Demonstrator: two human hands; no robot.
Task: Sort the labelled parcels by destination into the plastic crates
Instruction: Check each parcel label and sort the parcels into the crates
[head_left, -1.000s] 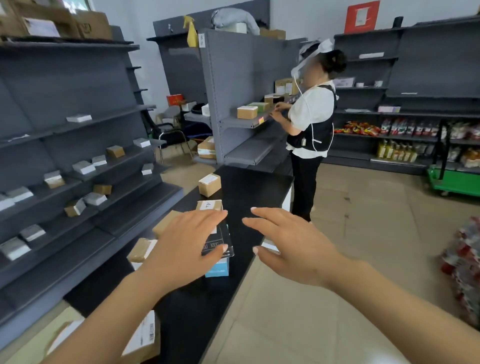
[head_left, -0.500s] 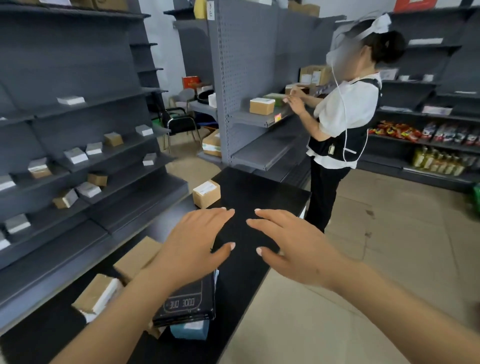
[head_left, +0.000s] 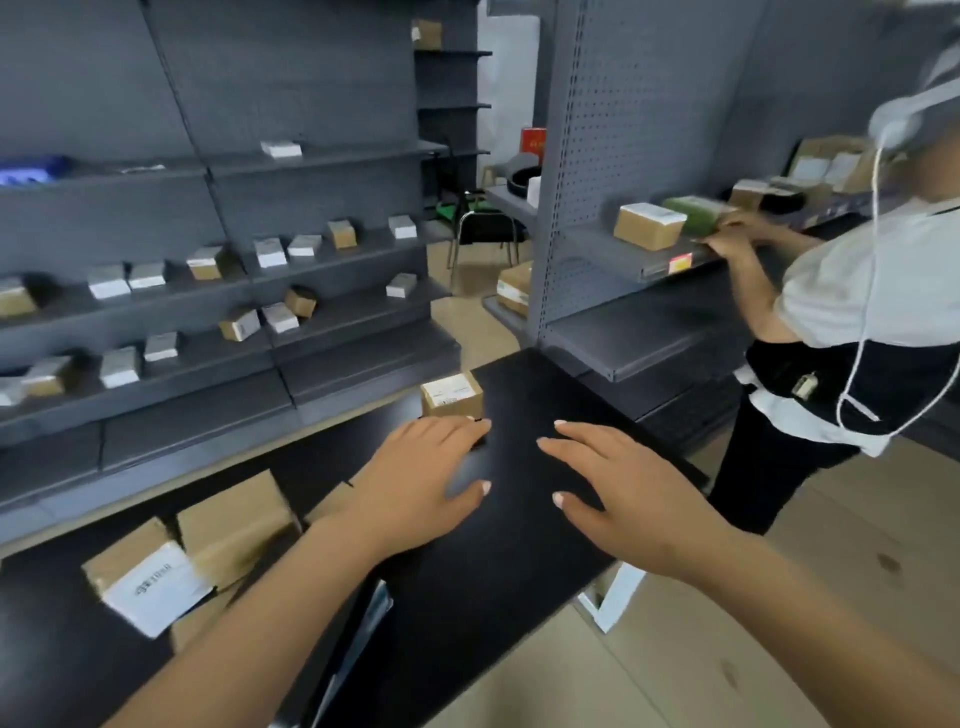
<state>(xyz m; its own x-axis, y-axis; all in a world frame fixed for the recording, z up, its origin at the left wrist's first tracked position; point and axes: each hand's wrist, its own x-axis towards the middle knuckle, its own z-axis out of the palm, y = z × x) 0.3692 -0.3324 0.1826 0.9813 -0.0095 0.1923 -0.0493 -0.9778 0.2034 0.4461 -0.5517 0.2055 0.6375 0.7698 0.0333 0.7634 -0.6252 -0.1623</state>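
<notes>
Labelled parcel (head_left: 451, 395) on black table (head_left: 519, 545); left hand (head_left: 415, 483), right hand (head_left: 623, 499) spread flat, empty, fingertips near it.

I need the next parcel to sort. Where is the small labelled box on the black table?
In the head view, the small labelled box sits near the far end of the black table, just beyond the left hand fingertips.

Small labelled brown parcel (head_left: 451, 396) upright on black counter (head_left: 519, 545)

At your two o'clock another person (head_left: 852, 291) stands at a grey shelf (head_left: 639, 260); a chair (head_left: 485, 228) sits at twelve.
</notes>
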